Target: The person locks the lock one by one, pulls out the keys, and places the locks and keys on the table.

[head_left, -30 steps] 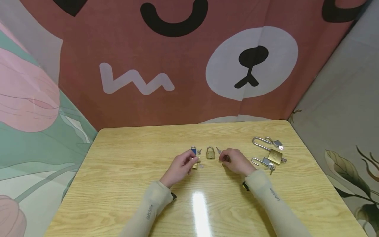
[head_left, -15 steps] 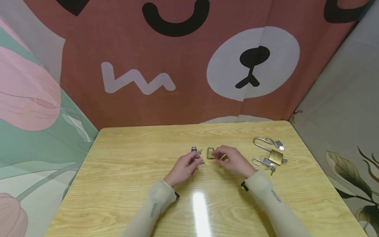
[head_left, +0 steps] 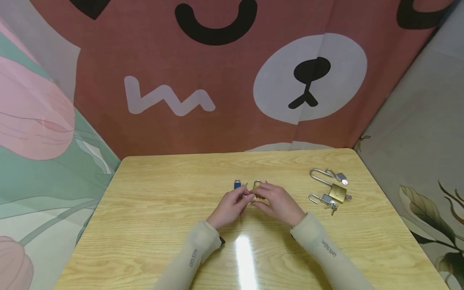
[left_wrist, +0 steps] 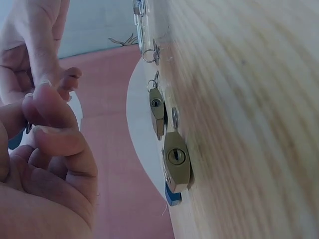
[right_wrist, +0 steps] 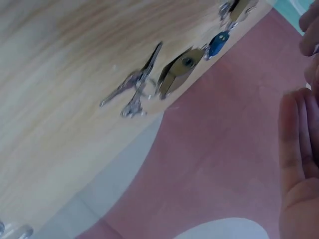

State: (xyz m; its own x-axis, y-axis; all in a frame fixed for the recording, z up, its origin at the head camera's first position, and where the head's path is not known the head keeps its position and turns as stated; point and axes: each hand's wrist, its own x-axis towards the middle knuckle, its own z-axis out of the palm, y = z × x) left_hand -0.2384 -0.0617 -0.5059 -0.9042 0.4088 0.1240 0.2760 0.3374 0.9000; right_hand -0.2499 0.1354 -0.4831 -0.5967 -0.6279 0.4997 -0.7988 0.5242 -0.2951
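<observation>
My left hand (head_left: 229,204) pinches a small metal piece (left_wrist: 28,128) between thumb and fingers, mostly covered by the fingertips; its kind cannot be told. My right hand (head_left: 277,201) meets those fingertips with its own, and whatever lies between them is hidden. In the left wrist view, a brass padlock (left_wrist: 176,159) lies nearest on the table, with another brass padlock (left_wrist: 156,107) beyond. A blue padlock (head_left: 237,184) lies just past the left hand. Partly behind the right fingers shows a brass padlock's shackle (head_left: 257,182). Keys on a ring (right_wrist: 137,87) lie beside a brass padlock (right_wrist: 182,69).
On the right of the wooden table (head_left: 163,177) lie a large brass padlock (head_left: 338,193) with a long shackle, and grey padlocks, one nearer (head_left: 327,199) and one farther back (head_left: 340,176), with keys. A printed cloth (head_left: 181,133) hangs behind the table.
My right hand has moved left, past the keys and in front of the middle brass padlock, to the left hand's fingertips. My left hand has shifted slightly right, still pinching the small piece.
</observation>
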